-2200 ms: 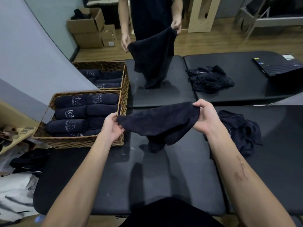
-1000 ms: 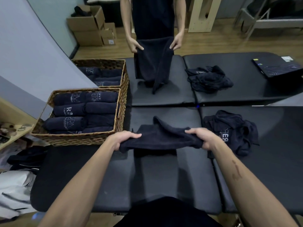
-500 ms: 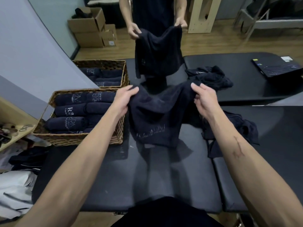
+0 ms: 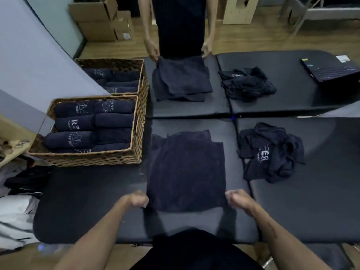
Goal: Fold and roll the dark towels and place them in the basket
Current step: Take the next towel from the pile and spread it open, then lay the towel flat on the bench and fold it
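Head view. A dark towel (image 4: 187,170), soft terry and roughly square with an uneven far edge, lies flat on the black padded worktop (image 4: 87,201), whose smooth, faintly glossy sections meet at seams. The left hand (image 4: 136,199) pinches the towel's near corner at 7 o'clock of the cloth; the right hand (image 4: 238,198) pinches the near corner at 5 o'clock. Both hands are blurred, fingers curled closed on the fabric.

At 10 o'clock of the towel stands the near basket (image 4: 87,158), rectangular woven wicker, its right wall just beside the cloth's left edge. It holds rolled towels (image 4: 93,125), cylindrical, dark, some bearing pale lettering, packed in rows. A second basket (image 4: 143,82) of the same weave stands directly beyond it, also filled with rolls.

At 3 o'clock lies a crumpled pile of towels (image 4: 270,152), unfolded, with a pale logo showing. At 1 o'clock lies another crumpled pile (image 4: 247,83).

At 12 o'clock a second person (image 4: 180,24) holds the far corners of a folded towel (image 4: 181,78) laid flat. A dark laptop (image 4: 331,69) rests at the far right. Cardboard boxes (image 4: 101,18) stand on the wooden floor beyond.
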